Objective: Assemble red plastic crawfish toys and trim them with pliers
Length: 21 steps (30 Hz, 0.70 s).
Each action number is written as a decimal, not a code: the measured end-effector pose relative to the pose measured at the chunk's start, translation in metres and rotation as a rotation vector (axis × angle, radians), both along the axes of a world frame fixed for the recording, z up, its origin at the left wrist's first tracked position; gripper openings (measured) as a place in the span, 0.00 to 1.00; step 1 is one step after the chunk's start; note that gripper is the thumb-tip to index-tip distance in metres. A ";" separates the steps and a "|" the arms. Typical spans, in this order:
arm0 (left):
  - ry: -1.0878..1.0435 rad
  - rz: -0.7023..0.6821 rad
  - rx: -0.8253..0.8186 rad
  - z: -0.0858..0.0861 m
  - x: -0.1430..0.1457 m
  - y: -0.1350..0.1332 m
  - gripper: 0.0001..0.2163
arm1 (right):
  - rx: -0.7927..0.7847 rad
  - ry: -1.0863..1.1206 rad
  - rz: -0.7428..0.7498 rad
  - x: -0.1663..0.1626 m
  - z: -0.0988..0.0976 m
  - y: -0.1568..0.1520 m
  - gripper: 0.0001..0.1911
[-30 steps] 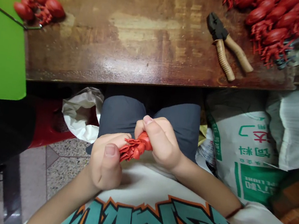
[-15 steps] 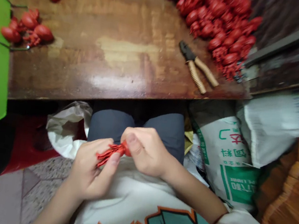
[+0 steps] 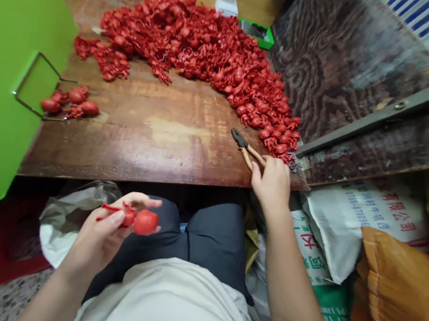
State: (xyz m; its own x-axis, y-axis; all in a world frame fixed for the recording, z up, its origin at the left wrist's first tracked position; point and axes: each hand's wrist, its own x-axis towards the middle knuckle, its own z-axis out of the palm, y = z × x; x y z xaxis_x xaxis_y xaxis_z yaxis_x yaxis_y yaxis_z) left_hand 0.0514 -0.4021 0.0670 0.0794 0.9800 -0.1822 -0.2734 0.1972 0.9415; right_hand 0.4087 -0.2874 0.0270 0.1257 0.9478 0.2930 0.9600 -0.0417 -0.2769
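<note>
Parted now, no longer both on one figure: right hand [image 3: 274, 185] away from the left hand [image 3: 99, 242] and out to the pliers [image 3: 242, 143] on the wooden table [image 3: 123, 135]. Nearest, over the gray trousers [image 3: 208, 236], a red plastic bug figure [image 3: 145, 222] in that left hand, pinched under the thumb at the leggy end, with round body out past the thumb to the right and other fingers half-open behind. Low to the left, beside it, a crumpled white plastic bag [image 3: 52, 236]. Now across to the right and farther forward, to the pliers, flat near the table's front edge: long axis aslant, dark head forward and left, tan handles back and right, straight toward the right hand. Far nearer to the right hand than to the left. Thumb against one handle, fingers over the end of the other, only partly curled; cannot tell how firm a hold, if any. Beyond, in a broad sweep, a heap of red bug figures [image 3: 212, 57]; off left, beside a green board [image 3: 2, 74], a small cluster of them [image 3: 89, 108]. Farthest back, a green tray [image 3: 268, 42] and a small white box [image 3: 226, 5].
</note>
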 end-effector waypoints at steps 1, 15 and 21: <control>-0.118 0.013 -0.089 0.002 0.000 0.001 0.14 | -0.045 -0.043 -0.003 0.013 -0.007 0.012 0.21; -0.426 0.161 -0.364 -0.009 0.014 -0.015 0.20 | -0.276 0.045 -0.179 0.021 -0.029 0.025 0.28; -0.346 0.122 -0.376 -0.012 0.019 -0.011 0.23 | -0.342 0.080 -0.121 0.022 -0.028 0.017 0.17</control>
